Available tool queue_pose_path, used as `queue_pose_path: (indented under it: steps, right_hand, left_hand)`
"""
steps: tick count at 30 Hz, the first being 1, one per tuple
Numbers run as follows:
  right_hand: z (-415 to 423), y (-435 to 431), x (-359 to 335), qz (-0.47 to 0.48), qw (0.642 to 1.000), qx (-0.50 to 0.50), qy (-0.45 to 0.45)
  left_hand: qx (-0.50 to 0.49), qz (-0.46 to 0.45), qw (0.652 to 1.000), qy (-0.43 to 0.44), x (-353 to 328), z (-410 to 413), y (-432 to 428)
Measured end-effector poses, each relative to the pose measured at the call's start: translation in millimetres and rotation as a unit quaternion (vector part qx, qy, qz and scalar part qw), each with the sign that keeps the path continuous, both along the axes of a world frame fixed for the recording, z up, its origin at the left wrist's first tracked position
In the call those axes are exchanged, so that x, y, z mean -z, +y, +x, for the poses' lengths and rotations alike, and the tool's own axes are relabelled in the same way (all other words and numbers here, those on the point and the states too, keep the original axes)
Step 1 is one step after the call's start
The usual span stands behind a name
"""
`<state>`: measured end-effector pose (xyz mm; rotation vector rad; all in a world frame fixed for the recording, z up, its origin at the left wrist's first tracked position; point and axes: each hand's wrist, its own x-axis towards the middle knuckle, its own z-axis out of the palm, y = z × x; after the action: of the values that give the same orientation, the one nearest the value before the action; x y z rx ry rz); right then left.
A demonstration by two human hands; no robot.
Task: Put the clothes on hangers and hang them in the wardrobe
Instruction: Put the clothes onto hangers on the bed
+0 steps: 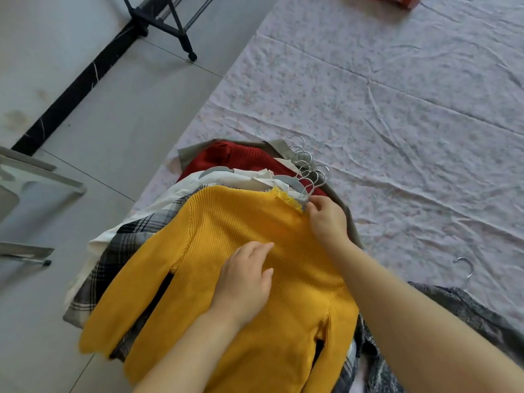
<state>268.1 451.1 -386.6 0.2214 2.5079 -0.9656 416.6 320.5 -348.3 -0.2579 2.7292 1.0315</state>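
Observation:
A yellow ribbed sweater (215,251) lies on top of a stack of hung clothes at the bed's left edge. Under it show a plaid garment (124,245), a white garment (198,180), a red sweater (238,158) and an olive one (192,151). Several metal hanger hooks (307,171) fan out by the collars. My right hand (327,219) pinches the base of the nearest hook at the yellow collar. My left hand (245,282) rests flat on the sweater's chest, fingers slightly apart. A grey patterned garment (459,307) lies at lower right with one hook (465,268) showing.
The bed carries a wrinkled pale floral sheet (382,109). A black rolling rack base (167,26) stands on the grey tiled floor at upper left. A grey-framed object (34,188) sits at the left edge. Something red (402,0) lies at the bed's far end.

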Motion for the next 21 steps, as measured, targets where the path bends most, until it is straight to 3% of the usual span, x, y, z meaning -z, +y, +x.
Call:
queue_pose_path:
  steps: [10, 21]
  right_hand:
    - [81, 33, -105, -0.102, 0.988, 0.009, 0.117]
    - [180, 110, -242, -0.174, 0.961, 0.018, 0.213]
  left_hand:
    - [-0.032, -0.045, 0.989, 0.134, -94, -10, 20]
    - [0.1, -0.177, 0.953, 0.223, -198, 51, 66]
